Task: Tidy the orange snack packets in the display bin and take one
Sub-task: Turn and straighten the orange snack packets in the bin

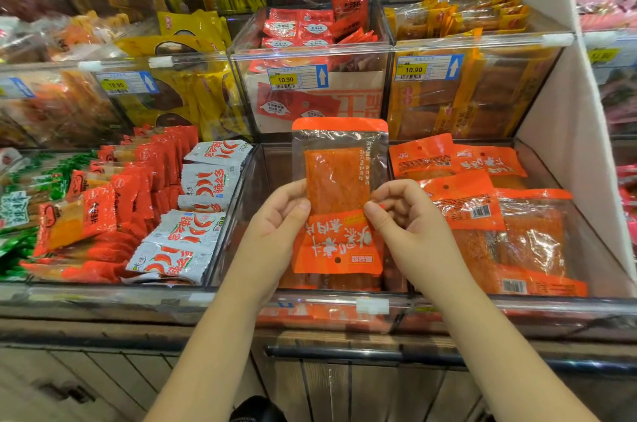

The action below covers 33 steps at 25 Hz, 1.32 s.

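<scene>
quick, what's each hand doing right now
Left hand: pinching the left edge of the orange snack packet.
Right hand: pinching the same packet's right edge.

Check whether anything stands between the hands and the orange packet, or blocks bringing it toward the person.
Nothing visible does. The left hand and right hand pinch the orange packet by its side edges, raised above the display bin; nothing lies between it and the person.
</scene>
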Each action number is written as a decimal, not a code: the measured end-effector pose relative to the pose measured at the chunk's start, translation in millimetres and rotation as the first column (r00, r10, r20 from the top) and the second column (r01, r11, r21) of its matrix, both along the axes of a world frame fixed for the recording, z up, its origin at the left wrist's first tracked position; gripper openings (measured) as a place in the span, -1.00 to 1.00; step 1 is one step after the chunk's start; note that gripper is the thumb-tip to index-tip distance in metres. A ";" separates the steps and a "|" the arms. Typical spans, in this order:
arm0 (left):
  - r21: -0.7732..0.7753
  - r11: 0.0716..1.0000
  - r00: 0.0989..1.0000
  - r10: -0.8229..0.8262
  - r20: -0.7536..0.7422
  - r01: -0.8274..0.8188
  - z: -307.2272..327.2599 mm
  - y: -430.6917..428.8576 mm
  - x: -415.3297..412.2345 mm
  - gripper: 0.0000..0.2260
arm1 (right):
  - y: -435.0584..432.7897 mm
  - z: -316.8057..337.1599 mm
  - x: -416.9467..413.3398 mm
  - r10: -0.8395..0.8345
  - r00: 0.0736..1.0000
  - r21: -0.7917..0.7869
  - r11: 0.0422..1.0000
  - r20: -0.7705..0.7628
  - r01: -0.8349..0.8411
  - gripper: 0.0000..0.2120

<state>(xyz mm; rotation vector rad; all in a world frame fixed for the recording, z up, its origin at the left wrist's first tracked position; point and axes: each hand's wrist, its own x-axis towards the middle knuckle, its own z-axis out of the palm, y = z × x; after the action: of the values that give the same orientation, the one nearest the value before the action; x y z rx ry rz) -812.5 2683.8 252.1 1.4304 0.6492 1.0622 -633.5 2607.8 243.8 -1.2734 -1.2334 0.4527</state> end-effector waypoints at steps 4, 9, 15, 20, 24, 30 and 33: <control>0.033 0.999 1.000 -0.014 0.006 0.013 -0.5 0.1 -1.5 -0.74 | -0.2 0.7 0.5 -0.021 1.000 -0.012 1.000 0.002 0.021 -0.88; 0.065 0.997 0.996 -0.036 -0.087 0.042 -0.7 -1.6 -1.1 -0.78 | -2.7 2.8 -4.2 0.077 0.997 -0.036 0.996 -0.005 -0.077 -0.34; 0.237 0.971 0.951 0.103 -0.291 -0.033 -2.2 -9.5 3.6 -0.88 | 0.8 4.3 -2.4 0.032 0.988 -0.043 0.999 0.154 -0.026 -0.50; 0.549 0.836 0.819 0.304 -0.487 0.016 -12.9 -14.7 10.6 -0.79 | 2.1 21.6 33.4 -0.183 0.983 0.054 0.982 0.004 0.183 -0.60; 0.541 0.804 0.645 0.281 -0.710 0.245 -16.2 -43.8 52.4 -0.20 | 2.7 52.5 112.7 -0.493 0.818 -0.094 0.838 0.296 0.538 -0.60; 0.458 0.831 0.489 0.271 -0.829 0.316 -13.1 -69.4 106.0 0.14 | 1.3 46.4 153.5 -0.289 0.609 -0.335 0.626 0.739 0.704 -0.21; 0.453 0.828 0.456 0.280 -0.845 0.332 -15.7 -68.0 106.1 0.15 | 2.9 37.7 162.8 -0.263 0.539 -0.294 0.611 0.800 0.735 -0.25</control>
<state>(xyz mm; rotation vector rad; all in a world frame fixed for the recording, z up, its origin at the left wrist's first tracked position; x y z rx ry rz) -706.4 2615.8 236.4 2.5964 1.1019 0.3366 -470.7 2610.7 281.4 -2.4823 -1.2166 -0.1695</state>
